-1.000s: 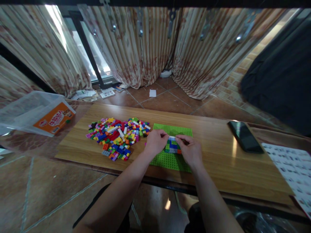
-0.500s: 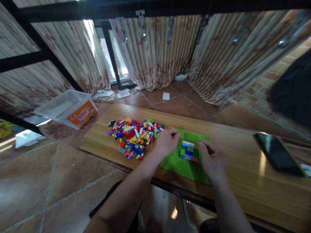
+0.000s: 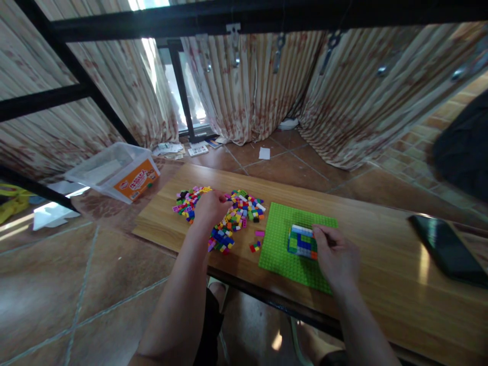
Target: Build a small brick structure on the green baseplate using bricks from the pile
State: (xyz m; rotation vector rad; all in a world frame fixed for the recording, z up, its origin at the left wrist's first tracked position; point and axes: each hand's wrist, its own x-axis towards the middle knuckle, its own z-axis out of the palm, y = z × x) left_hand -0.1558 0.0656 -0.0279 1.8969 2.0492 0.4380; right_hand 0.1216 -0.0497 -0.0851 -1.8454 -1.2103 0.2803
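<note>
My left hand [image 3: 210, 207] is over the pile of loose toy bricks [image 3: 244, 204], its thumb and fingers a little apart, with nothing visible between them. Part of the pile is hidden beneath it. On the green baseplate [image 3: 278, 254] sits a low block of toy bricks [image 3: 301, 241] in white, blue, green, grey and orange. My right hand [image 3: 337, 254] is at the right side of this block, fingers curled and thumb pressed in. Whatever those fingers hold is too small or hidden to make out.
Between pile and baseplate lie a few stray bricks [image 3: 255, 247]. A dark phone-like slab [image 3: 446, 249] rests at the right of the wooden table [image 3: 373, 229]. Past the table's left end stands a clear plastic tub [image 3: 114, 170] with an orange label. Curtains [image 3: 251, 91] hang behind.
My left hand has moved left, from beside the brick block to the pile. My right hand stays by the block. The view has shifted slightly.
</note>
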